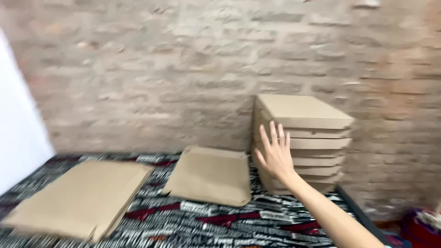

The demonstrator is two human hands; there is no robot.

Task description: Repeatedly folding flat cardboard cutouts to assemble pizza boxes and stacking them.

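Cardboard lies flat at the far left: a pile of unfolded brown sheets (80, 200) resting on the patterned cloth (206, 225), a dark fabric printed in black, white and red that covers the surface below me. A pale white panel (18, 133) rises at the left edge of my view, behind that pile. Further right, near the middle, a single folded cardboard box (209, 175) sits on the cloth, well apart from the flat sheets, its far edge raised a little toward the brick wall (183, 69). Just beside that box, on its right, stands a stack of closed cardboard boxes (308, 138), piled one on another against the wall, the layers slightly out of line with each other. My right hand (275, 154) is stretched out in front of that stack, palm toward it, fingers (272, 134) spread and straight, gripping nothing; I cannot tell whether the fingertips touch the cardboard or hover just short of it. My bare forearm runs down from it to the lower right. My left hand is out of sight. At the far right, low down, something red and purple (420, 227) shows, too blurred to make out.
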